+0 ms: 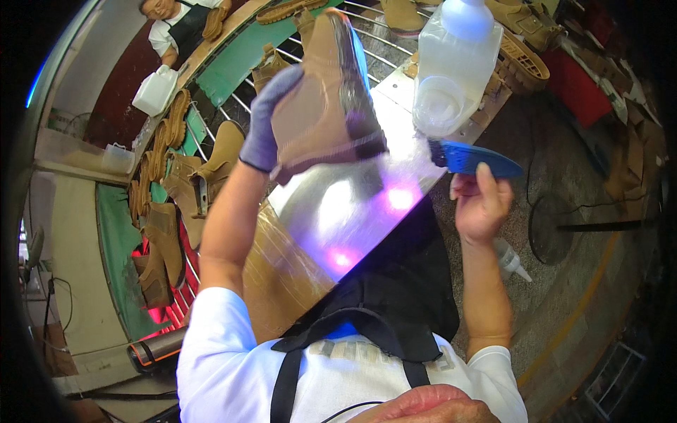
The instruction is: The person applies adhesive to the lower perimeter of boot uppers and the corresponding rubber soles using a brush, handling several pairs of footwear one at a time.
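My left hand (266,120), in a grey-purple glove, is closed around a brown ankle boot (314,106) raised above a shiny metal work plate (367,201). The boot is tilted, its dark-coated underside edge facing right. In my bare right hand (484,204) is a brush with a blue handle (483,161), pinched between thumb and fingers. Its dark bristle end points left, towards the boot but apart from it. Just above the brush stands a translucent white plastic bottle (458,77) at the plate's far right edge.
Brown boots (163,236) and tan soles (178,116) line the rack with metal bars on the left. Another person (189,28) holds a sole at the upper left, near a white jug (155,90). A nozzle bottle (513,261) lies beyond my right forearm.
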A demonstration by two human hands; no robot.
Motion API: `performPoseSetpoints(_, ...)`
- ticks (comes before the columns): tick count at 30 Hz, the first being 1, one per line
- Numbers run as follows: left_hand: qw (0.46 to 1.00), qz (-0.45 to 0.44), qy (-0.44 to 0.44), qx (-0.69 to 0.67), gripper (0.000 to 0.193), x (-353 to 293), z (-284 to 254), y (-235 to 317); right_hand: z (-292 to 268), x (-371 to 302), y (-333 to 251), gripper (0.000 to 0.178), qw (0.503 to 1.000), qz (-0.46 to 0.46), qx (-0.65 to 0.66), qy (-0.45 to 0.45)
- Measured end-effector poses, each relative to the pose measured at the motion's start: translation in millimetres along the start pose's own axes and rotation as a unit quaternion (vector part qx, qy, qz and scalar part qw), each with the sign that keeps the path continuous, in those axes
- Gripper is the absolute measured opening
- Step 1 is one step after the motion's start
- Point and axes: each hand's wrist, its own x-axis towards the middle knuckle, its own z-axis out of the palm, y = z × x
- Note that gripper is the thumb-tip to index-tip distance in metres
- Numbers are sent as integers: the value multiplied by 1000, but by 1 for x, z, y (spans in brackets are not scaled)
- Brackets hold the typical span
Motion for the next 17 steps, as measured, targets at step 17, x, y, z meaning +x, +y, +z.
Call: performPoseSetpoints(17, 786, 4, 63, 615, 38, 278, 81, 0, -3, 51, 84, 22, 979, 99, -166, -57)
